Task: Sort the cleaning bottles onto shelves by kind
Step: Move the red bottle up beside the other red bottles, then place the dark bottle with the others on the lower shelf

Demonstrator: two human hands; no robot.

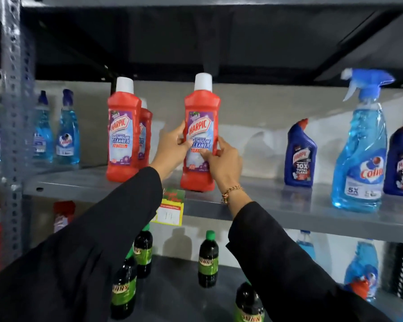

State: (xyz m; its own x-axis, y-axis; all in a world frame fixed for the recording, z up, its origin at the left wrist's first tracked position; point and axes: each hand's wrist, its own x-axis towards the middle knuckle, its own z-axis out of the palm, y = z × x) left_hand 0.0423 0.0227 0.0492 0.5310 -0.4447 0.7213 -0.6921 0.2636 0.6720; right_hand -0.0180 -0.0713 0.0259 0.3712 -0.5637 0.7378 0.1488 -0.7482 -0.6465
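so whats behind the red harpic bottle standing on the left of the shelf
A second red Harpic bottle stands behind the left red white-capped Harpic bottle; only its right edge and a sliver of cap show, the rest is covered.

Lighting is uneven. The back wall (pixel 254 108) behind the middle shelf (pixel 289 205) is brightly lit, while the underside of the upper shelf (pixel 196 43) sits in deep shade. The blue toilet-cleaner bottle (pixel 299 154) throws a soft shadow leftward onto the wall. The shelf surface carries a dull sheen with faint reflections. Wide-angle distortion bends the perforated post (pixel 14 112) at the left edge. Edge areas are soft; the spray bottle (pixel 361 145) at right is slightly blurred. Black sleeves (pixel 91 252) show almost no detail.
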